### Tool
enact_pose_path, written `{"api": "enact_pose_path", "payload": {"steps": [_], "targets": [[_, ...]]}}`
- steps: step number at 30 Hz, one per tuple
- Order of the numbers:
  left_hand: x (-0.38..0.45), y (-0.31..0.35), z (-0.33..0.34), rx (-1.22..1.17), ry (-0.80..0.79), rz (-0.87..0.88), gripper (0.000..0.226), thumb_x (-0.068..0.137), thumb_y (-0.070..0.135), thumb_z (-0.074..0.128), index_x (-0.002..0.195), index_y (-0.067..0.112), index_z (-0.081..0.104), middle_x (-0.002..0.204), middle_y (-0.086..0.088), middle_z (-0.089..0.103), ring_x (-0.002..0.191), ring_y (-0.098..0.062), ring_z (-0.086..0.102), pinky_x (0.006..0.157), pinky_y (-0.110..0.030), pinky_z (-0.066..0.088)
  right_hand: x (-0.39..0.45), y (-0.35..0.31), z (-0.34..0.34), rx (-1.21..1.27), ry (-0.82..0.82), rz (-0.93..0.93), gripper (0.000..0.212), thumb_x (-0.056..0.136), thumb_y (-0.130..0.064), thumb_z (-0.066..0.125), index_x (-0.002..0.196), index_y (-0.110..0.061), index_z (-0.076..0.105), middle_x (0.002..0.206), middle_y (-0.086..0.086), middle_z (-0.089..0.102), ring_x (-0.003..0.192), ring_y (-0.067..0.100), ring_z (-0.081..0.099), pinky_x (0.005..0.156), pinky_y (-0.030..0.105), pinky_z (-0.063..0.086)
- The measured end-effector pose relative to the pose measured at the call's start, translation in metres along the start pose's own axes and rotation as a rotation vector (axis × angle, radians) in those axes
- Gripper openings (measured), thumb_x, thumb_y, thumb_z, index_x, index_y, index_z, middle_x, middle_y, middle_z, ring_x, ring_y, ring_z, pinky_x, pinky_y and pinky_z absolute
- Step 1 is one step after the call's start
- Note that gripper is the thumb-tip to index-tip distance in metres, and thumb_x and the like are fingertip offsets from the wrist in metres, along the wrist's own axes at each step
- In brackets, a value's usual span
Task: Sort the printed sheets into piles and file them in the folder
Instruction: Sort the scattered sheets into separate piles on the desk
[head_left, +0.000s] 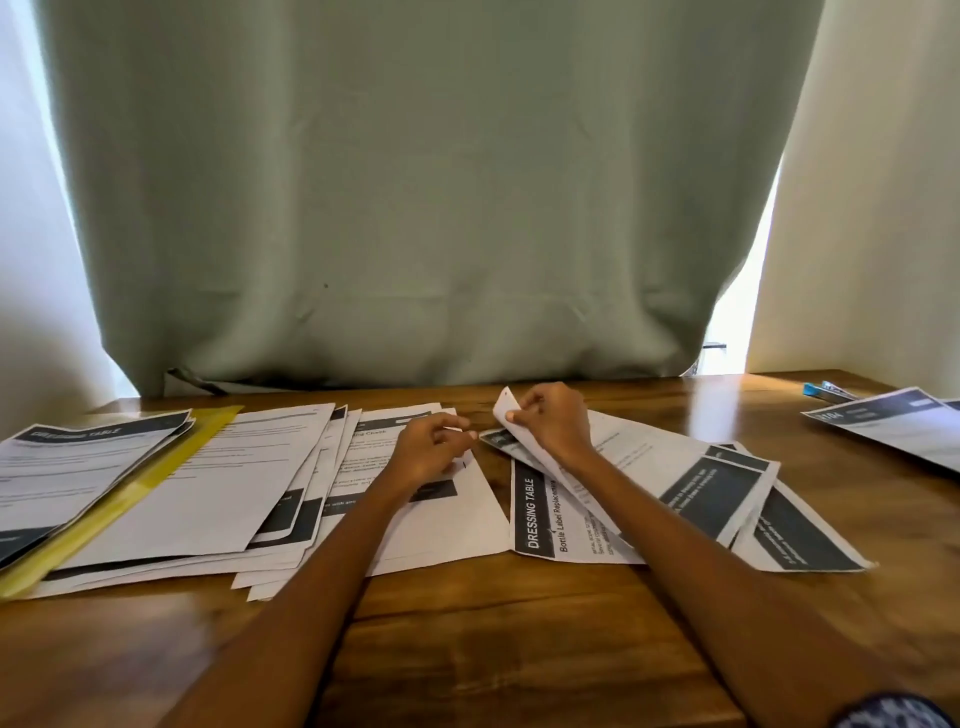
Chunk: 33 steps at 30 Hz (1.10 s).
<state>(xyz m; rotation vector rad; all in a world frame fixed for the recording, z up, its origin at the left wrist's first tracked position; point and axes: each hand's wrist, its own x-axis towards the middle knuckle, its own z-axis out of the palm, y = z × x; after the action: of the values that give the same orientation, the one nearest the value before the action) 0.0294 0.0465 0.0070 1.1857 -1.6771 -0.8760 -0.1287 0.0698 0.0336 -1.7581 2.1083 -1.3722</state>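
Observation:
Printed sheets lie spread over the wooden table (467, 623). My right hand (553, 418) pinches the far corner of one sheet (506, 408) and curls it up off the right pile (717, 488), above a sheet headed "DRESSING TABLE" (545, 519). My left hand (431, 449) rests with bent fingers on the middle pile of sheets (447, 519); I cannot tell whether it grips paper. A yellow folder (130, 499) lies at the left, with sheets on top of it (67, 457) and a fanned stack beside it (228, 483).
A separate pile of sheets (893, 421) sits at the far right edge of the table, with a blue object (823, 389) just behind it. A grey-green curtain (415, 208) hangs behind the table's back edge.

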Motion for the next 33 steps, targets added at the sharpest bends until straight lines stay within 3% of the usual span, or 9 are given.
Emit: {"api": "enact_pose_path", "payload": {"steps": [2, 5, 9, 12, 15, 17, 20, 24, 33], "targets": [[-0.010, 0.015, 0.006, -0.184, -0.067, -0.047, 0.030, 0.085, 0.029, 0.065, 0.113, 0.023, 0.057, 0.111, -0.001, 0.060, 0.091, -0.014, 0.061, 0.061, -0.018, 0.052, 0.004, 0.000, -0.005, 0.151, 0.052, 0.032, 0.026, 0.079, -0.027, 0.074, 0.089, -0.003, 0.070, 0.094, 0.008, 0.069, 0.077, 0.014, 0.055, 0.063, 0.022, 0.039], [-0.022, 0.029, 0.013, -0.382, -0.188, -0.090, 0.040, 0.083, 0.034, 0.065, 0.119, 0.029, 0.047, 0.111, 0.001, 0.059, 0.086, -0.011, 0.063, 0.058, -0.020, 0.054, 0.003, -0.007, -0.004, 0.453, 0.066, 0.145, 0.024, 0.077, -0.026, 0.077, 0.088, -0.005, 0.069, 0.094, 0.012, 0.070, 0.082, 0.024, 0.064, 0.074, 0.033, 0.055], [-0.027, 0.033, 0.014, -0.452, -0.188, -0.078, 0.030, 0.086, 0.020, 0.063, 0.109, 0.032, 0.048, 0.110, -0.005, 0.064, 0.091, -0.020, 0.066, 0.063, -0.026, 0.054, -0.007, -0.023, -0.009, 0.873, -0.351, 0.146, 0.025, 0.087, -0.027, 0.064, 0.098, -0.004, 0.065, 0.081, 0.014, 0.070, 0.072, 0.023, 0.068, 0.071, 0.030, 0.058], [-0.018, 0.031, 0.000, -0.427, 0.029, -0.156, 0.018, 0.091, 0.006, 0.054, 0.105, 0.017, 0.055, 0.115, -0.010, 0.063, 0.085, -0.018, 0.063, 0.060, -0.029, 0.052, 0.002, -0.015, -0.019, 0.670, -0.153, 0.018, 0.025, 0.088, -0.031, 0.063, 0.097, -0.007, 0.066, 0.089, 0.008, 0.069, 0.082, 0.019, 0.065, 0.078, 0.029, 0.055], [-0.012, 0.022, -0.022, -0.416, 0.148, -0.244, 0.027, 0.092, 0.008, 0.055, 0.119, 0.011, 0.053, 0.125, -0.009, 0.059, 0.104, -0.027, 0.059, 0.073, -0.037, 0.050, 0.016, 0.014, -0.028, 0.378, 0.072, -0.034, 0.032, 0.089, -0.031, 0.062, 0.114, -0.011, 0.060, 0.107, 0.001, 0.063, 0.096, 0.015, 0.059, 0.086, 0.029, 0.050], [-0.009, 0.013, -0.035, -0.397, 0.181, -0.260, 0.034, 0.091, 0.007, 0.056, 0.124, 0.010, 0.051, 0.130, -0.010, 0.055, 0.116, -0.033, 0.055, 0.084, -0.044, 0.048, 0.022, 0.029, -0.029, 0.412, 0.047, 0.077, 0.037, 0.089, -0.029, 0.063, 0.121, -0.011, 0.056, 0.112, 0.001, 0.061, 0.100, 0.015, 0.056, 0.088, 0.030, 0.047], [-0.009, 0.006, -0.046, -0.429, 0.212, -0.275, 0.034, 0.090, 0.006, 0.057, 0.123, 0.009, 0.052, 0.130, -0.012, 0.056, 0.115, -0.035, 0.055, 0.085, -0.047, 0.048, 0.022, 0.035, -0.023, 0.568, -0.112, 0.250, 0.023, 0.089, -0.019, 0.062, 0.110, -0.008, 0.064, 0.112, 0.013, 0.066, 0.095, 0.021, 0.060, 0.085, 0.031, 0.049], [-0.012, 0.008, -0.049, -0.501, 0.234, -0.240, 0.032, 0.089, 0.007, 0.058, 0.120, 0.008, 0.054, 0.127, -0.011, 0.058, 0.114, -0.034, 0.057, 0.090, -0.049, 0.048, 0.013, 0.029, -0.020, 0.646, -0.303, 0.241, 0.020, 0.093, -0.007, 0.054, 0.109, 0.003, 0.062, 0.110, 0.018, 0.065, 0.084, 0.026, 0.064, 0.084, 0.035, 0.053], [-0.011, 0.010, -0.042, -0.453, 0.156, -0.183, 0.029, 0.088, 0.007, 0.059, 0.117, 0.011, 0.054, 0.127, -0.011, 0.059, 0.109, -0.033, 0.060, 0.081, -0.048, 0.052, 0.015, 0.032, -0.024, 0.771, -0.198, 0.238, 0.010, 0.093, -0.002, 0.053, 0.099, -0.003, 0.061, 0.112, 0.019, 0.064, 0.081, 0.022, 0.064, 0.083, 0.035, 0.053]]}}
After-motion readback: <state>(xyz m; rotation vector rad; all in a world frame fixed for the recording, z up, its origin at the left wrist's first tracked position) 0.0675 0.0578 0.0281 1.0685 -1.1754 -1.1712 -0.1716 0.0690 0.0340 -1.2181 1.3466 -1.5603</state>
